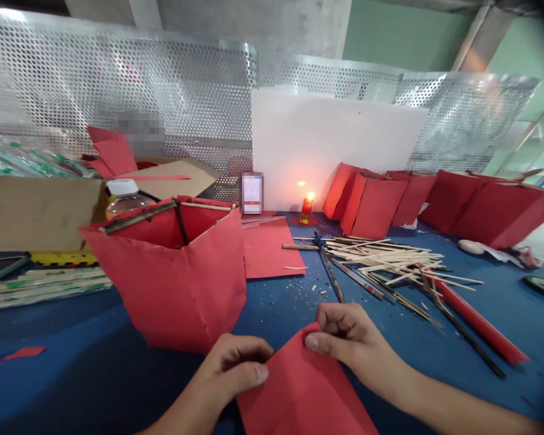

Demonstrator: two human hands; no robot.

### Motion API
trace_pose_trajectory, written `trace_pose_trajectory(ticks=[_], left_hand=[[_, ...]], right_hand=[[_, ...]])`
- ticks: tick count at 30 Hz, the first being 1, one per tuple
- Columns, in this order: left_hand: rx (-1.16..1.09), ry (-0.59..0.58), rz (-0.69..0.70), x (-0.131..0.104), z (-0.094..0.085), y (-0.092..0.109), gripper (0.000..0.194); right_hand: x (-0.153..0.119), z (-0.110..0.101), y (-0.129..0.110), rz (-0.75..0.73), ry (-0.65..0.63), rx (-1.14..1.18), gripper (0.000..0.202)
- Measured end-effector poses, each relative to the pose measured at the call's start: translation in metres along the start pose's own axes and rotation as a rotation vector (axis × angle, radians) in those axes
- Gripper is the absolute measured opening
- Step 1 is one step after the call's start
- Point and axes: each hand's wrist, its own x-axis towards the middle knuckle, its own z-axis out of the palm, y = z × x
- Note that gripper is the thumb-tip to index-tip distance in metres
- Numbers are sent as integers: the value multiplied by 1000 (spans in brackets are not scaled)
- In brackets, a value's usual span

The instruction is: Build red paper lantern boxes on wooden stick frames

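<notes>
A folded piece of red paper point(303, 386) is held at the bottom centre between both hands. My left hand point(236, 371) pinches its left edge between thumb and fingers. At the paper's top corner, my right hand point(344, 338) grips with thumb and curled fingers. Just behind my left hand stands a large red paper lantern body point(185, 284), open at the top, with thin sticks along its rim. A flat red sheet point(272, 248) lies on the blue table beyond the hands.
Thin wooden sticks point(390, 260) lie scattered right of centre, near a red tube point(480, 320). A lit candle point(307, 208) burns behind them, beside several red paper forms point(374, 205). Bottle point(127, 196) and cardboard box point(40, 211) are at left; phone point(252, 193) stands at back.
</notes>
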Motion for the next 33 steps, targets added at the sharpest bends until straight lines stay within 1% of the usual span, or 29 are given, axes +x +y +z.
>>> trace_pose_trajectory(ticks=[2,4,6,10,12,16,19,24,27,30,33], left_hand=[[9,-136,-5,5,3,-3,41],[27,-246,-21,9,8,-3,45],[69,-319,-27,9,12,2,46],[204,-329,15,5,13,13,41],[270,-300,36,3,12,16,38],[404,-225,106,0,12,14,37],[434,-238,120,0,12,12,36],[400,-281,112,-2,11,14,38],[324,-299,77,-2,11,19,48],[181,-381,-5,-2,13,21,60],[72,-462,-82,-3,13,19,64]], right_hand=[[-1,3,-1,27,-53,15,58],[-2,5,-3,59,-91,24,59],[-3,7,-4,95,-112,25,57],[-4,7,-3,144,-146,48,55],[-3,6,-1,170,-155,74,55],[-3,5,1,212,-165,107,57],[-1,5,1,207,-153,114,58],[4,-1,-2,219,-128,146,59],[9,-9,-4,195,-107,120,59],[14,-18,-6,147,-79,88,59],[17,-25,-7,127,-76,92,56]])
